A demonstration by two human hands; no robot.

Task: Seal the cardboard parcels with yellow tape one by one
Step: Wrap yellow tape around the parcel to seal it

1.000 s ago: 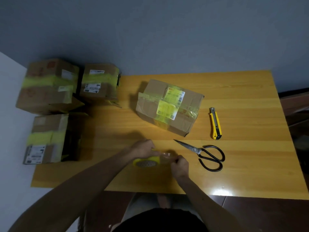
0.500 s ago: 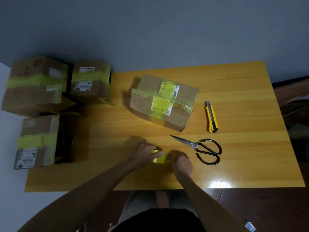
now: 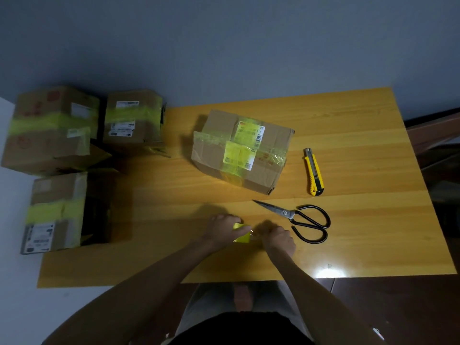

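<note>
My left hand (image 3: 221, 229) grips a roll of yellow tape (image 3: 242, 235) just above the near middle of the wooden table (image 3: 361, 232). Close beside it on the right, my right hand (image 3: 277, 239) pinches the tape's loose end at the roll. A cardboard parcel (image 3: 242, 150) with yellow tape across its top and white labels sits further back at the table's centre. Three more cardboard parcels with yellow tape bands stand at the left: one at the back left (image 3: 51, 130), one next to it (image 3: 133, 120), one nearer (image 3: 63, 212).
Black-handled scissors (image 3: 298, 217) lie just right of my right hand, blades pointing left. A yellow utility knife (image 3: 314, 171) lies beyond them, right of the centre parcel. A grey wall rises behind the table; dark floor is at the right.
The roll has turned in my left hand from lying flat with its core showing to edge-on. Both hands have stayed close together at the near middle; the view has shifted slightly.
</note>
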